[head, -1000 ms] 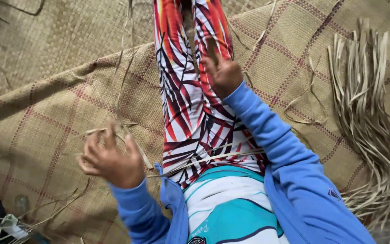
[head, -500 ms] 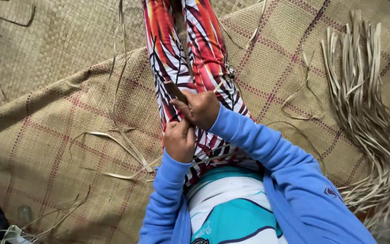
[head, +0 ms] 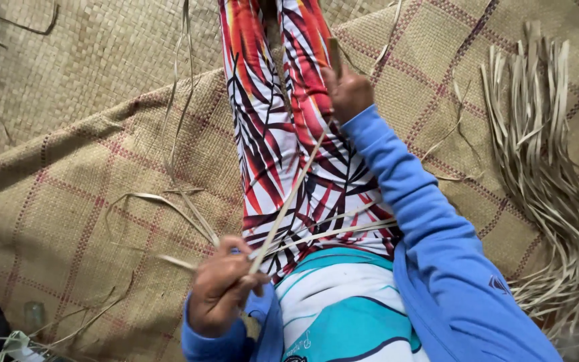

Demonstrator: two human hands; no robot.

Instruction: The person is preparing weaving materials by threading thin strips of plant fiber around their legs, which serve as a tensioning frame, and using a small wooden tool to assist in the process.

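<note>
One camera only, worn on the person's head, looks steeply down over the person's own chest and lap, so there is no second view to share anything with. It sits close: the blue sleeves enter from the bottom edge, the left hand [head: 219, 295] low in the frame and the right hand [head: 346, 90] stretched farther out along the patterned legs [head: 276, 134], which run up to the top edge. Beyond them the view takes in the woven mat [head: 68, 201] (seen almost flat-on) filling both sides, and a bundle of loose dried strips [head: 537, 167] at the right edge.
</note>
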